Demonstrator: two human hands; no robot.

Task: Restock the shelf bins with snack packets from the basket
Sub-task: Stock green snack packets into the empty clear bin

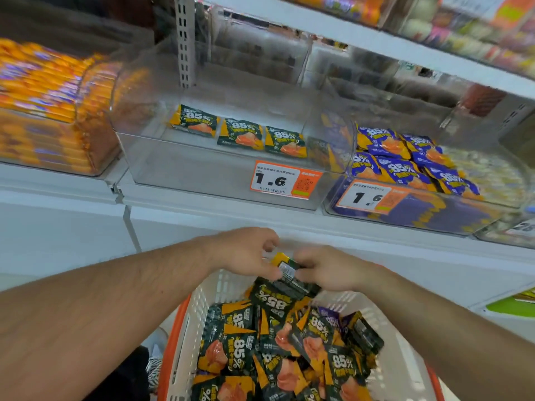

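Both hands are over the far end of the basket (185,337), white mesh with an orange rim, heaped with dark green and orange snack packets (278,342). Left hand (246,253) and right hand (327,270) meet on a small bunch of packets (285,269) lifted just above the heap; fingers of both are curled round it, back labels facing the camera. How many are in the bunch I can't tell.

Shelf (202,198) above: the clear middle bin (179,166) holds three green packets (241,134) in a row near its back, flat on the bin floor, with a 1.6 price tag (285,180) on its front wall towards the right corner. The right bin (419,215) is piled with blue packets (405,160) of similar print and carries its own 1.6 tag (367,196). The left bin (95,151) is full of orange packs (40,82), blurred. More stock sits on the upper shelf (376,39), too blurred to identify.
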